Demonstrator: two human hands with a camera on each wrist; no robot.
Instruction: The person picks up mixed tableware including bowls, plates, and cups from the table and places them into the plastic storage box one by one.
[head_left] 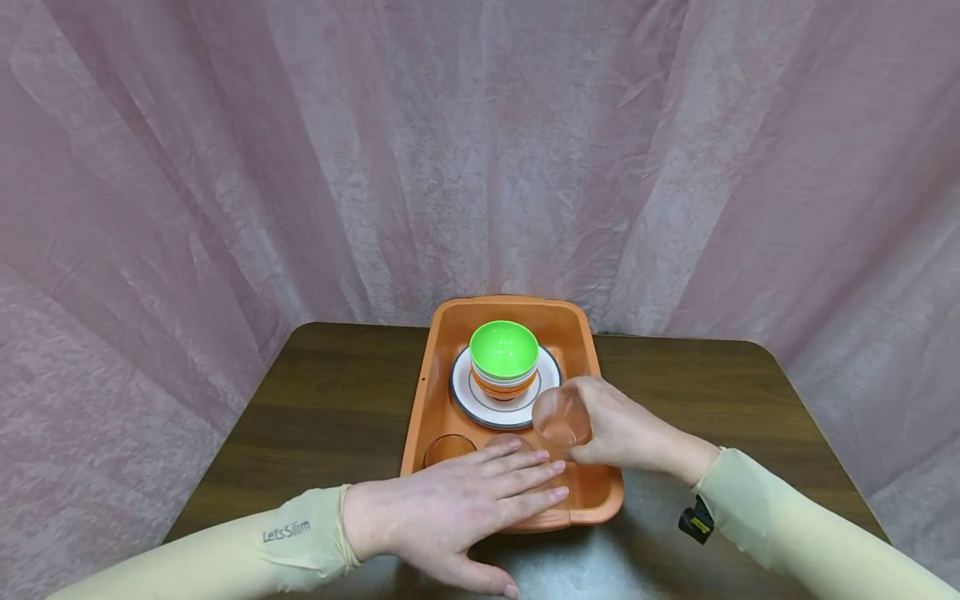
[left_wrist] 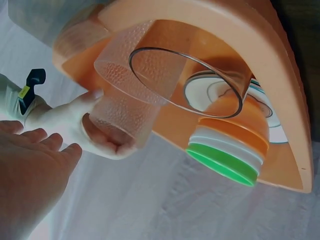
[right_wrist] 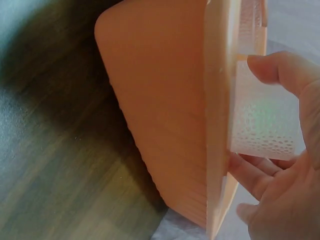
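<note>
My right hand (head_left: 622,425) grips a clear tumbler with a dimpled texture (head_left: 558,415) at the right side of an orange plastic basin (head_left: 418,417). Thumb and fingers wrap the tumbler (right_wrist: 265,115) in the right wrist view. My left hand (head_left: 465,500) stretches over the basin's front part with straight fingers, holding nothing. Beneath its fingertips shows part of a second dimpled tumbler (head_left: 506,444). Left of that stands a smooth drinking glass with a dark rim (left_wrist: 185,107). Farther back, a green bowl (head_left: 504,350) tops a stack of white and orange bowls on white plates (head_left: 467,392).
The basin sits on a dark brown wooden table (head_left: 345,392), its back end near a pink curtain (head_left: 487,167). Its raised rim surrounds the dishes. A small black device with a yellow label (head_left: 697,521) is at the right wrist.
</note>
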